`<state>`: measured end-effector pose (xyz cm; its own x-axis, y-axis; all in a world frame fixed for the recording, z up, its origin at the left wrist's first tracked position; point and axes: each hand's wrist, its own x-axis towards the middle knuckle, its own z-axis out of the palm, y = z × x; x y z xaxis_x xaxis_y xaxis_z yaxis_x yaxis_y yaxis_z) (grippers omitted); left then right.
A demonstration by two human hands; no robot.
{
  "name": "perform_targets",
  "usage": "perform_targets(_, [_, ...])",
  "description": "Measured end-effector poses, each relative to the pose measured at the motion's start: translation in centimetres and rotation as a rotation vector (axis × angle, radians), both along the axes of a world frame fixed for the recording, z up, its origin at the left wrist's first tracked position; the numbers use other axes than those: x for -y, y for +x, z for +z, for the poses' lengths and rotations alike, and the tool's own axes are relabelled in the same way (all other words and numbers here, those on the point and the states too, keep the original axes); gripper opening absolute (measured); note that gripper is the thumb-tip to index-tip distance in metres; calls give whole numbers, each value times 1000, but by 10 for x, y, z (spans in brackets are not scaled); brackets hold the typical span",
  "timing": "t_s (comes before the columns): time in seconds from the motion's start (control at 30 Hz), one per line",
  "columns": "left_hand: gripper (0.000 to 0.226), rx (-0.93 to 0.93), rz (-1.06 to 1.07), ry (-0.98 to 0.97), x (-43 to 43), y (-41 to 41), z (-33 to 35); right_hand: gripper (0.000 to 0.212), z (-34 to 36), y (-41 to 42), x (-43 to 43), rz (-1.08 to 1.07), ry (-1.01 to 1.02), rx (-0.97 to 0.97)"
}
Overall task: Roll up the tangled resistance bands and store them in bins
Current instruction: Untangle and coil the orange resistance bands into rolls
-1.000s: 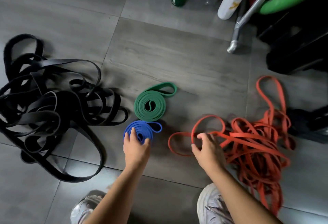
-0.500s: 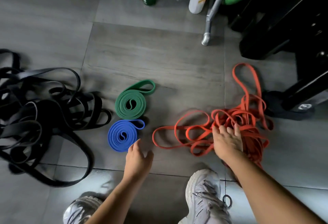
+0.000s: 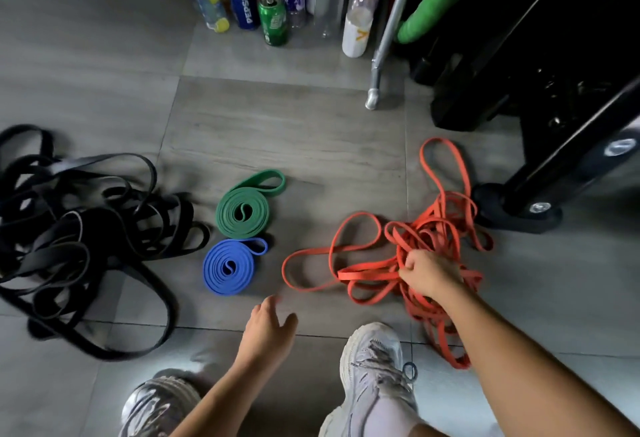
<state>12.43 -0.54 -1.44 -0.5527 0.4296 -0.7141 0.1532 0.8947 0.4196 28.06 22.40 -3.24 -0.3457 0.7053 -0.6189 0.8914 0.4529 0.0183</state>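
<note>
While the tangled black bands [image 3: 79,246] sprawl on the tiled floor [image 3: 294,124] to the left of the rolled blue band [image 3: 228,266], the rolled green band [image 3: 242,213] lies just beyond that blue roll, seemingly touching it. Near the blue roll's front right, the left hand [image 3: 268,329] hangs loose-fingered, holding nothing. Farther right of the blue roll, the right hand [image 3: 429,273] clutches strands of the tangled orange bands [image 3: 433,228].
</note>
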Motion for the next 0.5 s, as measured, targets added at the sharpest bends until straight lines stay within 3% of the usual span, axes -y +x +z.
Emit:
perform_targets(0.1, [49,12,-63,4,-11,8,21,41,40,-11,-22,-192,82,-209])
perform_targets(0.2, [42,-6,-123,77,-23,10,47,60,88,-11,-38,-183,65,-150])
perform_targets(0.33, [15,-34,-198,270,-34,13,115,52,171,0,-26,-150,18,-202])
perform_targets(0.4, [22,-27,-243,339,-38,18,156,43,218,5,-14,-227,31,-374])
perform_targets(0.5, [19,-45,-270,408,-45,26,202,29,291,10,8,-464,-15,-852])
